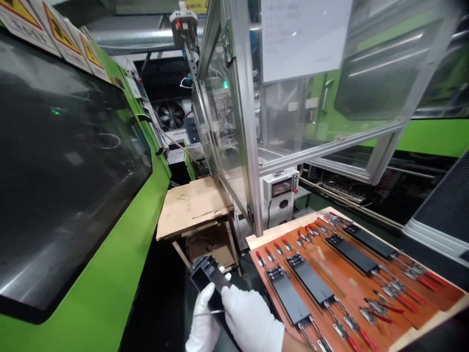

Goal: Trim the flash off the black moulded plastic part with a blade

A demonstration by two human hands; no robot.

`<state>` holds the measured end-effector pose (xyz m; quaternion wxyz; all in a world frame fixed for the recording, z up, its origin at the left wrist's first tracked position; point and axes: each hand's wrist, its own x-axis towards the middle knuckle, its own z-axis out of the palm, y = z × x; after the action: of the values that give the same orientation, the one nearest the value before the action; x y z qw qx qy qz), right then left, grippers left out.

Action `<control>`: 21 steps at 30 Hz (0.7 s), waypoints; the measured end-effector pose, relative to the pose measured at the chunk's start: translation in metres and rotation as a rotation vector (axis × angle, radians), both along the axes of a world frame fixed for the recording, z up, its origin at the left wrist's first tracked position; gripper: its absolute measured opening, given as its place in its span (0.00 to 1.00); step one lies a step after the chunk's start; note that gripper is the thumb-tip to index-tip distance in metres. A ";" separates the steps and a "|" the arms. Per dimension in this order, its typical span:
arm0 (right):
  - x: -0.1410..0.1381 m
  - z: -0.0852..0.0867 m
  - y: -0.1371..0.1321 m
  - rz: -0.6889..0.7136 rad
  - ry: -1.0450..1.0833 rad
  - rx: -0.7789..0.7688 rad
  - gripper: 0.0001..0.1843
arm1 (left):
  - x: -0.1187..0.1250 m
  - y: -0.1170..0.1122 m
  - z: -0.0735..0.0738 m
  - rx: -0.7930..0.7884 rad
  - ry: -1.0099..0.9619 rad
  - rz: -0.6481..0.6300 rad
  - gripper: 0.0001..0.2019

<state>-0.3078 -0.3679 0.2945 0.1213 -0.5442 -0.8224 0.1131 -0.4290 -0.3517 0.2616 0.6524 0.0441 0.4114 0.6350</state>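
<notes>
My left hand (204,315), in a white glove, is closed around a long black plastic part (220,281). The part is tilted, with a box-like open end pointing up and away from me. My right hand (251,315), also gloved in white, presses against the part's side with its fingers curled. From that fist a thin metal tool (210,313) sticks out leftward across the part; its handle is hidden in the glove. The lower end of the part is partly hidden by my hands.
At right, a wooden board with an orange-brown top (351,293) carries several black plates (309,278) held by red-handled toggle clamps (348,337). Ahead stand a cardboard-topped table (194,200) and an aluminium-framed guard (249,122). A green machine (120,274) fills the left side.
</notes>
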 end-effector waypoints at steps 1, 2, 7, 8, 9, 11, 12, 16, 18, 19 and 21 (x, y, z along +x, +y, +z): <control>0.001 0.002 -0.003 -0.013 0.076 -0.035 0.14 | -0.001 -0.002 0.004 -0.012 -0.008 -0.008 0.09; 0.003 0.003 -0.005 -0.021 0.187 -0.080 0.14 | -0.003 -0.002 0.007 -0.013 -0.039 -0.036 0.11; 0.016 0.003 0.002 -0.018 0.662 -0.235 0.12 | -0.015 -0.003 0.001 0.213 -0.279 -0.300 0.20; 0.018 0.001 0.006 -0.017 0.682 -0.237 0.13 | -0.017 -0.004 -0.003 0.276 -0.312 -0.356 0.21; 0.019 -0.002 0.011 -0.015 0.693 -0.242 0.13 | -0.019 -0.004 -0.007 0.331 -0.337 -0.407 0.22; 0.020 -0.008 0.018 0.000 0.727 -0.247 0.14 | -0.023 -0.006 -0.017 0.433 -0.373 -0.483 0.25; 0.020 -0.012 0.020 0.004 0.755 -0.245 0.14 | -0.024 -0.007 -0.021 0.480 -0.383 -0.505 0.27; 0.016 -0.027 0.024 0.002 0.825 -0.229 0.14 | -0.025 -0.011 -0.032 0.629 -0.369 -0.495 0.33; 0.013 -0.033 0.023 -0.006 0.855 -0.252 0.15 | -0.024 -0.013 -0.032 0.652 -0.346 -0.480 0.33; 0.011 -0.036 0.022 -0.023 0.879 -0.264 0.15 | -0.023 -0.013 -0.031 0.658 -0.336 -0.486 0.32; 0.009 -0.038 0.020 -0.080 0.921 -0.268 0.15 | -0.022 -0.013 -0.028 0.661 -0.317 -0.517 0.29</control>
<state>-0.2987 -0.3482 0.2560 0.4061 -0.4793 -0.6398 0.4426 -0.4510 -0.3646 0.2332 0.7955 0.2537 0.0570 0.5473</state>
